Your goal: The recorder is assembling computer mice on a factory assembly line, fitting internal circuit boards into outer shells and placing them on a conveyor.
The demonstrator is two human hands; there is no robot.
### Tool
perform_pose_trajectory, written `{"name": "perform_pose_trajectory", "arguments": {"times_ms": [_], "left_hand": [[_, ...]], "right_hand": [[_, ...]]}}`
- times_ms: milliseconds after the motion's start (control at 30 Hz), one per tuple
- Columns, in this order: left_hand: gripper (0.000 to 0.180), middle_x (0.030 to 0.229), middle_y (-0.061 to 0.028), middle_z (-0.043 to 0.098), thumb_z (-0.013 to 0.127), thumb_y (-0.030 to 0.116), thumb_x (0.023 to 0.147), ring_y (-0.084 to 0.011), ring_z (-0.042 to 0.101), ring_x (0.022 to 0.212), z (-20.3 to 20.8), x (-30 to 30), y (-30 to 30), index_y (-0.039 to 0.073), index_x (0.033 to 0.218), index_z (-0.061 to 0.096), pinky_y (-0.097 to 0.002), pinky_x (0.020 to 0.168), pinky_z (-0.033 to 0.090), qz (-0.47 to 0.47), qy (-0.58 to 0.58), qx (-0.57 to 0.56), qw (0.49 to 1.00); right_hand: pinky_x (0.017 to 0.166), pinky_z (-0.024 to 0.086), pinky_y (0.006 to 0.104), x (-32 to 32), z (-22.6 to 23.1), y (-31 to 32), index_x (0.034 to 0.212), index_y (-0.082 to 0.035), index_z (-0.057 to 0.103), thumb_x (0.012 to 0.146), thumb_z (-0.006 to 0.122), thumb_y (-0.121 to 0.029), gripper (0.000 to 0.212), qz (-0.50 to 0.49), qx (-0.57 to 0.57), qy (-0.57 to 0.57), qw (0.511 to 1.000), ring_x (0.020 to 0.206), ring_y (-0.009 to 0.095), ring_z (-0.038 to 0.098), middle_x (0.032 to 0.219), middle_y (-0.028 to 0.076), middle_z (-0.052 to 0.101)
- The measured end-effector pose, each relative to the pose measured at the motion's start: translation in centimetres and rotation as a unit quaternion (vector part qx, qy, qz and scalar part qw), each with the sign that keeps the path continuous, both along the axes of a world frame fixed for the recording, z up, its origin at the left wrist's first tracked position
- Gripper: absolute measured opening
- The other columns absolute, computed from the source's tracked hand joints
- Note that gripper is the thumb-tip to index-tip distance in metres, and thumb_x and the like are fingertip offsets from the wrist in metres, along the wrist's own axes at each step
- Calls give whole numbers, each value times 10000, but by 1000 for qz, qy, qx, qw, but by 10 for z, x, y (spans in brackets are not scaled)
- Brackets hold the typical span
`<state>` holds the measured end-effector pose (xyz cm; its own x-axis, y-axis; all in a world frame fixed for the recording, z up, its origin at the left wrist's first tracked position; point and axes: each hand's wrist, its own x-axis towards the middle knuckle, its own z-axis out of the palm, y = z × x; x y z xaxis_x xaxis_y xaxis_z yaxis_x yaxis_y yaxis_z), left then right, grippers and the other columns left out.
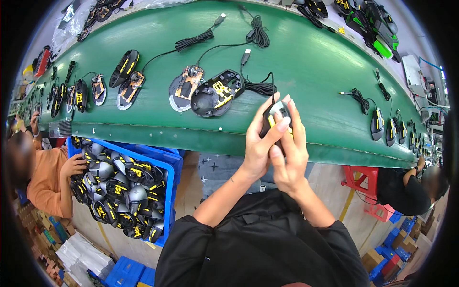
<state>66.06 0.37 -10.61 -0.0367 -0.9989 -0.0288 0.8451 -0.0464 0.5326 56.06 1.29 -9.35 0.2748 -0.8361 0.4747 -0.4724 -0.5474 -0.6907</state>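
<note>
Above the near edge of the green bench (306, 71), both of my hands are wrapped round one computer mouse (278, 111), black and grey with yellow parts. My left hand (258, 146) grips its left side, and my right hand (295, 153) closes round the right side, thumbs together on top. Its cable rises from the far end and leads to a black cable bundle (260, 87) on the bench. Left of my hands lies an upturned mouse top shell (217, 93) with yellow parts inside. It overlaps a mouse base with a bare circuit board (187, 85).
A blue crate (169, 191) full of mouse shells stands at the bench's near left, a co-worker's hand (74, 165) at it. More opened mice (130, 91) line the left; assembled mice (377, 125) sit at right. Another person (406, 191) is beside red stools (359, 179).
</note>
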Motion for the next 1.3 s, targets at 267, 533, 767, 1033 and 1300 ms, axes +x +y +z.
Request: {"name": "perform_pose_trajectory", "arguments": {"times_ms": [267, 533, 767, 1033, 1300], "left_hand": [[379, 1172, -128, 626, 560, 248, 978, -181, 613, 1061, -12, 9, -3, -36, 1227, 545, -324, 963, 463, 52, -120, -5, 991], [371, 1110, -112, 644, 597, 308, 987, -163, 607, 1029, -13, 15, -3, -24, 1152, 587, -298, 908, 480, 48, -217, -187, 957], [833, 1368, -135, 454, 824, 71, 766, -220, 530, 1206, -2, 12, 3, -4, 1427, 322, -369, 1027, 461, -39, -247, -138, 958], [643, 1188, -212, 597, 731, 198, 867, -348, 701, 926, 11, 33, -12, -68, 1342, 388, -432, 814, 617, -197, -11, 47, 979], [778, 1212, -197, 626, 802, 134, 814, -213, 692, 966, 11, 5, -5, -7, 1424, 341, -308, 813, 564, -79, -276, 34, 957]], "right_hand": [[983, 484, 345, -35, 17, -9, 1253, 71, 594, 790, 755, 36, 492, -12, 285, -299, 911, 1082, 241, 646, 1186, 150, 669], [796, 534, 277, -39, 26, -11, 1037, 46, 666, 756, 801, -24, 319, -18, 46, -100, 994, 853, 155, 701, 904, 99, 733], [633, 519, 231, -31, 32, -32, 981, 49, 655, 894, 704, -92, 173, -68, 259, -340, 901, 715, 80, 653, 858, 87, 726], [617, 522, 228, -31, 57, -51, 1074, 75, 632, 841, 777, -274, 444, -49, 415, -307, 855, 735, 90, 663, 887, 115, 723], [845, 495, 281, -73, 47, -69, 1285, 82, 579, 877, 675, -135, 471, 6, 399, -293, 869, 915, 135, 654, 1061, 114, 708]]}}
